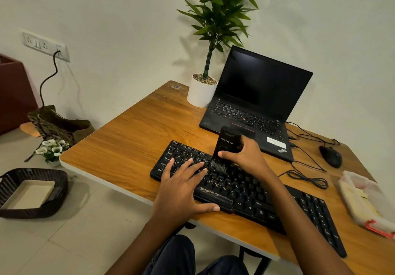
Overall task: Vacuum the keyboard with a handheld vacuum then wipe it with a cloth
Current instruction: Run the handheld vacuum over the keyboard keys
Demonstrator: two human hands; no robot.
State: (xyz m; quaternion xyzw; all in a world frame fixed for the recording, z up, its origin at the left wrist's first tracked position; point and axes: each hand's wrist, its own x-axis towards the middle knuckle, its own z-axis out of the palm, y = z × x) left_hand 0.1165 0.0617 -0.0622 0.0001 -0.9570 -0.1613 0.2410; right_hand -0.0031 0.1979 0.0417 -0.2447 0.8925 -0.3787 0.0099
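On the wooden surface (132,138), head view: one black keyboard (245,191), lying diagonally near the front edge, brand lettering visible on its near rim. Right hand (245,157): fingers clenched around a black handheld vacuum (228,143), held upright, its bristled nozzle (219,166) touching the keys in the keyboard's left-centre area. Left hand (181,189): released, grasping nothing, fingers (192,168) spread flat over the left keys, thumb resting against the near rim. Behind the keyboard: one open black laptop (256,104), screen dark. Just beside the laptop's left side: one white pot (201,93) with a green plant (220,14). To the right: one black mouse (330,156) with loose black cables (307,176) trailing near it. At the far right edge: one clear plastic packet (365,200) with pale contents, too blurred to identify. On the floor, left: one dark woven basket (32,191), one small bunch of white flowers (52,149).
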